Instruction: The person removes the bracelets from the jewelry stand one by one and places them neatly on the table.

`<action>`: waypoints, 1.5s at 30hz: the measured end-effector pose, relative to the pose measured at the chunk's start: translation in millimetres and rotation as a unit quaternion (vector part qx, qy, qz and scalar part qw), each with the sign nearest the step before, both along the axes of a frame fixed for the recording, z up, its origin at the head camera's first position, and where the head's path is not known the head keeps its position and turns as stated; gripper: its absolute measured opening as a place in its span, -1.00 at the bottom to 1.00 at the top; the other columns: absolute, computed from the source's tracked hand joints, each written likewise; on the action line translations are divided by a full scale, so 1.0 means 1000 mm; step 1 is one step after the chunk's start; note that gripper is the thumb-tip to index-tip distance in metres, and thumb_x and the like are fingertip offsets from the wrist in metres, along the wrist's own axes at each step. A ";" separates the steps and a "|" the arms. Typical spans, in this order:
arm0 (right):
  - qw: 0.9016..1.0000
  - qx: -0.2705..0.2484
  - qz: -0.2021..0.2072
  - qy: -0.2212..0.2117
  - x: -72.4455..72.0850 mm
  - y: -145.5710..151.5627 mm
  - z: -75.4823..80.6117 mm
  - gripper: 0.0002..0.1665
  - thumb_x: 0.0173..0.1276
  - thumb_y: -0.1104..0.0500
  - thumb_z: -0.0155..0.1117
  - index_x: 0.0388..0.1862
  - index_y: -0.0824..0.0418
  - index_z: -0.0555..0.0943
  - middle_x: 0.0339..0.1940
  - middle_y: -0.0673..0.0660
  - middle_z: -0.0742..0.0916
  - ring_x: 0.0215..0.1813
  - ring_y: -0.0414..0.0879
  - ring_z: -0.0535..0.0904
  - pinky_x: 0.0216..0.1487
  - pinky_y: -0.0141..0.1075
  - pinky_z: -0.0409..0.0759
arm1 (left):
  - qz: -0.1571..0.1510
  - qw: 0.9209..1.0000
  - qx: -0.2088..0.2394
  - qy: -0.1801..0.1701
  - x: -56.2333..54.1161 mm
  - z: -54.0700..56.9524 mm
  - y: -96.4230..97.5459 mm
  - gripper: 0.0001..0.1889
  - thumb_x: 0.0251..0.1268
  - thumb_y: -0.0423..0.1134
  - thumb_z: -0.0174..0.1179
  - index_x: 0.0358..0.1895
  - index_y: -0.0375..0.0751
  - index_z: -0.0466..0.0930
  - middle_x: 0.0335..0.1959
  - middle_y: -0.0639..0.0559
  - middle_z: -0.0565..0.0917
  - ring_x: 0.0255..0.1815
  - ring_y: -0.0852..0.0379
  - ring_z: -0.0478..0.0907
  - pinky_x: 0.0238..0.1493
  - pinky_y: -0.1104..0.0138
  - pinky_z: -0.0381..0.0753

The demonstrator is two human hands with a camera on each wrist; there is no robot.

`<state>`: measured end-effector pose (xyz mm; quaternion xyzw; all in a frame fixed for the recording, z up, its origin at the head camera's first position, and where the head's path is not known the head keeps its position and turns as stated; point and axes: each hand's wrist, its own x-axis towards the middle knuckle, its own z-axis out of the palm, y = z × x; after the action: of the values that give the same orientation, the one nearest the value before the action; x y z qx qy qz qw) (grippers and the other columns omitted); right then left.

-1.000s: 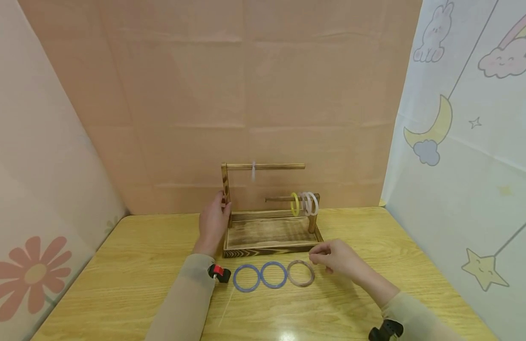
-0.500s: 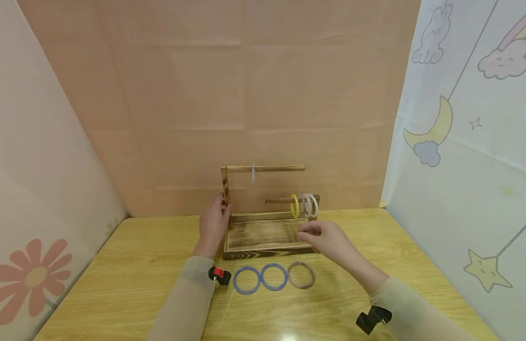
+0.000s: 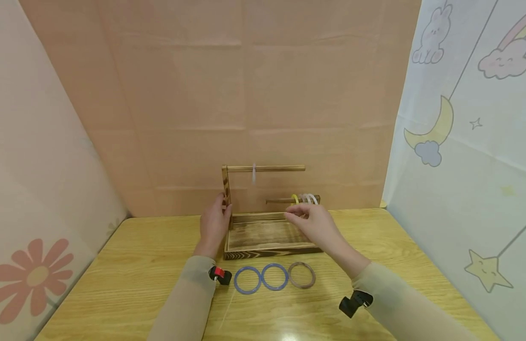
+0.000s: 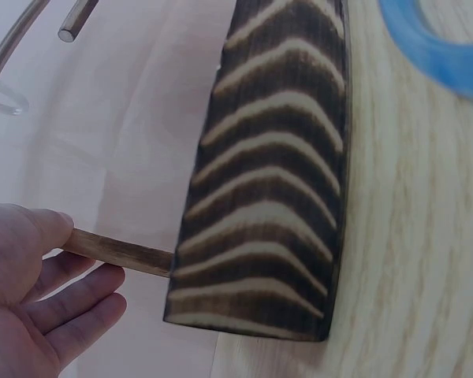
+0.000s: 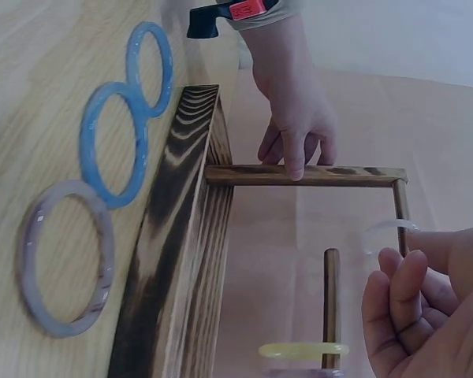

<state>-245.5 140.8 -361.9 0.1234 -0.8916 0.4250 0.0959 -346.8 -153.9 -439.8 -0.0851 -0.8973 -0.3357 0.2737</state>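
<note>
A dark-grained wooden bangle stand [image 3: 263, 255] has a low tray, a long upper bar [image 3: 284, 168] and a shorter lower bar [image 3: 276, 201]. My left hand [image 3: 213, 223] grips its left post [image 4: 122, 252], thumb on one side and fingers round the other. Loosely curled, with nothing visible between the fingers, my right hand [image 3: 317, 225] is raised over the tray's right side near the lower bar. A yellow bangle [image 5: 299, 350] and several pale ones [image 3: 312, 198] hang there, partly hidden by that hand. One whitish bangle [image 3: 254, 175] hangs from the upper bar.
In front of the stand, two blue bangles [image 3: 248, 292] and a brownish-purple bangle [image 5: 104, 244] lie in a row on the wooden table [image 3: 139, 265]. A peach backdrop [image 3: 182, 94] stands right behind, with printed white panels at both sides.
My right hand has risen from beside the brownish bangle, moving up and left over the tray to the lower bar. The left hand keeps its hold on the post.
</note>
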 end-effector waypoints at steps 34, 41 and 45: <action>0.997 -0.022 0.002 0.075 -0.043 -0.050 0.032 -0.55 0.64 -0.05 0.44 0.33 0.16 0.77 0.12 0.04 0.83 0.05 -0.01 0.78 0.02 -0.04 0.75 | 0.006 1.000 0.006 0.024 0.013 -0.007 0.014 -0.63 0.67 -0.25 0.33 0.36 -0.31 0.60 0.10 -0.28 0.81 -0.11 -0.20 0.85 -0.22 -0.11 0.80; 0.997 -0.024 -0.009 0.078 -0.052 -0.059 0.031 -0.54 0.64 -0.05 0.44 0.32 0.18 0.77 0.12 0.06 0.82 0.07 -0.02 0.77 0.14 -0.01 0.72 | 0.011 0.999 0.003 0.030 0.013 -0.008 0.014 -0.57 0.65 -0.26 0.35 0.42 -0.35 0.57 0.09 -0.30 0.80 -0.14 -0.21 0.85 -0.24 -0.11 0.80; 0.996 -0.025 -0.013 0.084 -0.058 -0.063 0.030 -0.56 0.64 -0.03 0.44 0.31 0.21 0.77 0.13 0.09 0.83 0.15 0.02 0.74 0.22 0.02 0.69 | 0.011 1.000 0.006 0.028 0.014 -0.007 0.014 -0.56 0.65 -0.23 0.35 0.42 -0.33 0.58 0.11 -0.28 0.80 -0.14 -0.21 0.85 -0.23 -0.13 0.79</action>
<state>-303.1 78.0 -331.8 0.1444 -0.8711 0.4339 0.1791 -332.8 -139.6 -446.8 -0.0826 -0.8880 -0.3358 0.3030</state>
